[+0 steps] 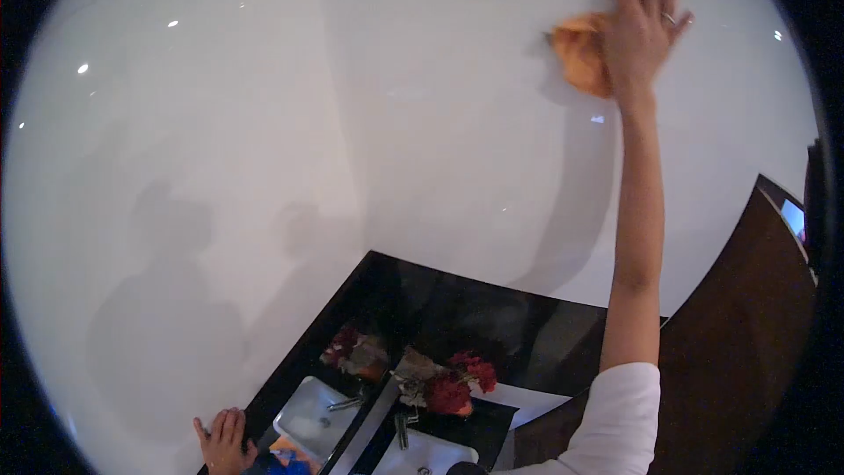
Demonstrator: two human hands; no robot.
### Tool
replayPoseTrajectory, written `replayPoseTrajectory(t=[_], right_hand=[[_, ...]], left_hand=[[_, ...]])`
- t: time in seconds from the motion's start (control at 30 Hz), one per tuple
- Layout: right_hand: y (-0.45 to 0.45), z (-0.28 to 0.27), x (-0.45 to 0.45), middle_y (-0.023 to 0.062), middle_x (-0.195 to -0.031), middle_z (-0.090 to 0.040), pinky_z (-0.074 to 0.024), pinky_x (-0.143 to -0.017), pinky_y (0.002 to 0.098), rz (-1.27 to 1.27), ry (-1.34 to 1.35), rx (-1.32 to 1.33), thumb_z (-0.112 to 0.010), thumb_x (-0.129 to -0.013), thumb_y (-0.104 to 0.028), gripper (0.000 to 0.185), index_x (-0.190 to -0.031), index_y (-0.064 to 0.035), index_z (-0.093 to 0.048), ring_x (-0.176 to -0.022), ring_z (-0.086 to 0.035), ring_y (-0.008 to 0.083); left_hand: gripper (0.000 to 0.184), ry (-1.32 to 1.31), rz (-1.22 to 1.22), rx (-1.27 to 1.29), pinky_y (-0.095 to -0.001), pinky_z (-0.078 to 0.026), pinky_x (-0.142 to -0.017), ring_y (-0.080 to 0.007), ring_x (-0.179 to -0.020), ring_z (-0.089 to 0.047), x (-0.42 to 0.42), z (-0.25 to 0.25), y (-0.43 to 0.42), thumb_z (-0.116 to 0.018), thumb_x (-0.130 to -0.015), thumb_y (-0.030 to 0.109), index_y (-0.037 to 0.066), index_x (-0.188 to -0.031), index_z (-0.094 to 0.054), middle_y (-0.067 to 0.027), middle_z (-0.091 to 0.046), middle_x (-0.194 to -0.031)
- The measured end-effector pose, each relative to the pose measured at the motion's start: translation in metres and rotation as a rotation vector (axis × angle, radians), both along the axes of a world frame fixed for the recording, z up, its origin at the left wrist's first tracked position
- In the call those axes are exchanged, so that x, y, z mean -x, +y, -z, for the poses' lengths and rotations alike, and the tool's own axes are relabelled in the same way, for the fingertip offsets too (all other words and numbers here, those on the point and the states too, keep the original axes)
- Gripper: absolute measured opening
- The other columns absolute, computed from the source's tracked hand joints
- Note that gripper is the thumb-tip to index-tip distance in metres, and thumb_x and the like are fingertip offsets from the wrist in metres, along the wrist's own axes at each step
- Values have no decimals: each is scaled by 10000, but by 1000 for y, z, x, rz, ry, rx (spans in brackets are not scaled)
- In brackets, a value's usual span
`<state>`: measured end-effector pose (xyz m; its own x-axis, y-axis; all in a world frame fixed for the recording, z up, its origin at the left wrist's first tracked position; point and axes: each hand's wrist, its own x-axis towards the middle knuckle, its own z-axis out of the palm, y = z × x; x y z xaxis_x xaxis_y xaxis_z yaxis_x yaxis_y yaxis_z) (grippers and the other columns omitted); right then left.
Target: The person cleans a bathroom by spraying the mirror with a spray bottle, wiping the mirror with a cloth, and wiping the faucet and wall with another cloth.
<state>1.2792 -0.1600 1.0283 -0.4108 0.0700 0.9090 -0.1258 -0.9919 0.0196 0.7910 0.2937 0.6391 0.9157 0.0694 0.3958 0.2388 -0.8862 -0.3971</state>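
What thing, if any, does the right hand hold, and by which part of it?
An orange cloth, by the part beneath the right hand; folds show above it and to its left. The exact grip is hidden.

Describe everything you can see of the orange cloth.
The orange cloth looks soft, its fabric crumpled and creased rather than spread flat. It is high on the right side of the view, against the pale, glossy wall. The right hand lies over it and hides its middle, so two parts show: a bunch at the top and a loose flap at the lower left. Whether it is wet or dry cannot be told.
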Motion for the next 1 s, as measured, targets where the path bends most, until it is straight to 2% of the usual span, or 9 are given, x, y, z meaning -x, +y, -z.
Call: replayPoseTrajectory(t=[0.1,0.27,0.37,0.43,0.57,0.8,0.87,0.9,1.0], right_hand=[[-26,9,1,149,-1333,-435,-182,-1076,545,29,138,-228,-508,-841,-309,499,-1288,-92,-461,-1289,-331,354],[142,44,-33,247,-1318,-409,-168,-1096,512,-272,323,177,-456,-871,-268,543,-1291,68,-385,-1287,-310,386],[206,77,-39,155,-1365,-406,-187,-1099,492,-327,379,482,-554,-796,-299,590,-1308,-32,-432,-1331,-283,294],[164,77,-23,125,-1389,-388,-177,-1095,511,-278,458,472,-567,-785,-296,607,-1326,-64,-421,-1335,-280,283],[-28,92,4,168,-1466,-256,-71,-1062,613,-253,492,239,-488,-777,-68,646,-1398,-99,-314,-1384,-179,300],[-152,116,2,176,-1422,-329,-187,-1064,534,-14,189,-404,-354,-967,-306,472,-1347,-26,-370,-1358,-236,281],[-65,118,-7,235,-1449,-223,-153,-1113,450,-465,287,-235,-486,-844,-192,607,-1370,34,-283,-1374,-165,330],[-21,128,-26,231,-1459,-199,-117,-1121,471,-29,384,-126,-511,-836,-221,656,-1379,41,-252,-1378,-144,333],[76,156,-4,197,-1412,-320,-155,-1100,503,-409,591,461,-516,-831,-249,598,-1350,-7,-343,-1345,-235,326]], left_hand=[[658,35,-28,23,-620,-74,-1060,-168,-1328,-296,1,-3,-4,-556,-766,313,164,-1379,-369,2,-341,-1436],[648,80,-62,-23,-605,-92,-1066,-184,-1313,-322,3,-8,-4,-557,-768,333,158,-1369,-388,-7,-360,-1424],[627,60,-43,40,-644,-88,-1052,-252,-1274,-360,3,-5,-6,-567,-720,323,104,-1294,-444,-66,-416,-1349],[604,17,5,74,-683,-90,-1035,-317,-1227,-409,3,-7,-6,-575,-672,310,50,-1213,-511,-127,-480,-1269],[674,68,2,30,-609,-106,-1067,-188,-1336,-288,3,-8,-8,-557,-768,344,163,-1386,-360,1,-326,-1446],[711,124,-66,-92,-611,-142,-1059,-192,-1340,-279,8,-8,-5,-583,-758,396,172,-1391,-350,7,-316,-1449],[715,131,-69,-94,-606,-152,-1059,-192,-1341,-278,7,-13,-10,-589,-757,400,174,-1391,-349,4,-317,-1448],[714,132,-75,-65,-600,-157,-1060,-195,-1340,-283,5,-17,-12,-592,-756,394,175,-1391,-350,0,-323,-1446],[715,142,-52,-30,-587,-156,-1067,-201,-1333,-298,7,-17,-14,-597,-757,390,180,-1393,-347,-6,-336,-1438]])
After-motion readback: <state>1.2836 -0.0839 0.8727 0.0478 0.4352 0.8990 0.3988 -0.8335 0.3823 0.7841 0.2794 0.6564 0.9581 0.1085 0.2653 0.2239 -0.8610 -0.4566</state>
